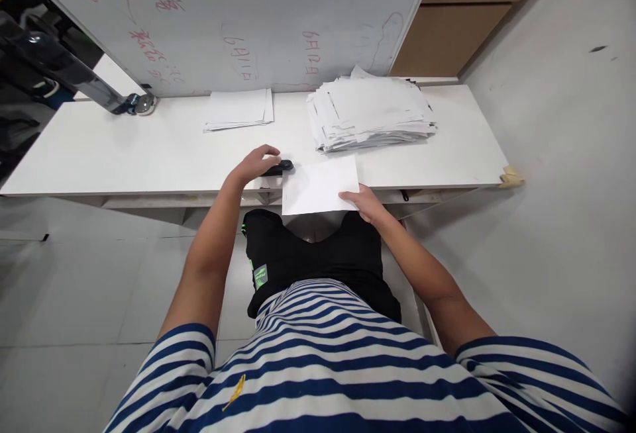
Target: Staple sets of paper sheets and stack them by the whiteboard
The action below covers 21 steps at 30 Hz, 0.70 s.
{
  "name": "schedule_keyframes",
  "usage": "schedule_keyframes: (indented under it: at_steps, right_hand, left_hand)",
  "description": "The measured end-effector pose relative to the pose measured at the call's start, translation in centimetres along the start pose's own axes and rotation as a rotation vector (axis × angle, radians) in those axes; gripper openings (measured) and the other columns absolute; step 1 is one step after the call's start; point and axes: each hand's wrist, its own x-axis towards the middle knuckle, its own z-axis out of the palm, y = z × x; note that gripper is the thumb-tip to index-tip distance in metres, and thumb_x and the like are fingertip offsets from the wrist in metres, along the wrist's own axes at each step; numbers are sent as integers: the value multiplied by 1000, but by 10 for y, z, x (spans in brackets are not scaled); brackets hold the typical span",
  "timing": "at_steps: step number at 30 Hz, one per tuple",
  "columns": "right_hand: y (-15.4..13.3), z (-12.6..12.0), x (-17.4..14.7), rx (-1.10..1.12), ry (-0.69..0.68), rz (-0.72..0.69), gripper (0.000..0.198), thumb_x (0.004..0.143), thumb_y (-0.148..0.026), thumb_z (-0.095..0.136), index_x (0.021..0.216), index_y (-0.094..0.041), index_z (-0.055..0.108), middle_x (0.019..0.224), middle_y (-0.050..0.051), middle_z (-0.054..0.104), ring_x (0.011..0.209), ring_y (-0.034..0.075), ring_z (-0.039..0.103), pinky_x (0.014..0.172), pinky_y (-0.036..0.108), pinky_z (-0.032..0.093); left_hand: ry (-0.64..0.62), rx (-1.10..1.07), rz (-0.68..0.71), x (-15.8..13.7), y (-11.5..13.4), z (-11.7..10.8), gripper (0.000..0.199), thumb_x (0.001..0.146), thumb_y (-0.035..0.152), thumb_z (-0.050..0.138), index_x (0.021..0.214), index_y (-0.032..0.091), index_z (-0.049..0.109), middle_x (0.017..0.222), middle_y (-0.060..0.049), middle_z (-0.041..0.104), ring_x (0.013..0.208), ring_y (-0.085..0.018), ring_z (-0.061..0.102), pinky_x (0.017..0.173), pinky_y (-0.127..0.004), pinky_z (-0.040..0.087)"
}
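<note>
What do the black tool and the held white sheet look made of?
Black tool: perhaps plastic, slightly glossy at the tip, though metal is possible; the left hand covers part. White sheet: probably paper, matte, judging by its thin edge and flat surface.

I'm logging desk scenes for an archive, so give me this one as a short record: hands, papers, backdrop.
Left hand: over a black stapler, fingers partly curled; firmness of grip unclear
Right hand: holding white paper at its right side, thumb on top
Held paper: partly past the front edge of the white table; stapler at its left edge
Thin stack: on the table, left of the thick one
Thick stack: on the table, edges uneven
Backdrop: whiteboard with red writing
</note>
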Motion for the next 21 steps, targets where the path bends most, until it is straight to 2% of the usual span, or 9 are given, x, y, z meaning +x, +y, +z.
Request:
schedule_keyframes:
  at_steps: [2,5,10,14,17,21]
  right_hand:
    - [2,-1,-1,6,-15,4,46,64,-33,85,106,-18,71,116,11,78,104,26,75,96,41,58]
    - [6,-2,-3,20,-27,18,49,65,-36,87,108,-19,71,119,11,77,108,26,74,100,42,57]
    - [11,0,-8,62,-30,24,51,63,-36,89,108,-18,71,120,11,77,110,27,73,104,44,55]
    - [9,4,-13,87,-14,27,50,64,-34,89,108,-17,71,123,12,76,114,28,72,107,46,54]
    - [9,6,-14,93,-9,38,48,65,-33,88,107,-17,72,122,12,76,115,30,72,107,47,54]
    - [12,8,-13,94,-13,39,48,65,-32,87,107,-17,71,122,12,76,115,30,72,106,47,55]
  left_hand:
    - [122,-24,-31,9,9,6,32,90,54,57,102,26,68,118,-9,72,111,-30,63,104,-50,44]
    - [249,87,-104,25,21,27,34,97,55,50,95,25,65,113,-11,72,114,-34,61,115,-63,28]
    - [383,201,-117,40,19,56,42,95,56,51,109,20,65,132,-23,64,141,-45,40,118,-71,15]
    - [407,234,-123,40,10,63,46,93,57,53,119,20,64,140,-22,59,150,-45,29,121,-69,8]
    - [454,240,-57,37,10,69,47,94,56,53,124,21,63,143,-19,57,155,-42,21,125,-67,3]
    - [435,183,4,34,14,74,49,94,56,53,129,23,61,145,-16,55,158,-41,12,125,-66,8]
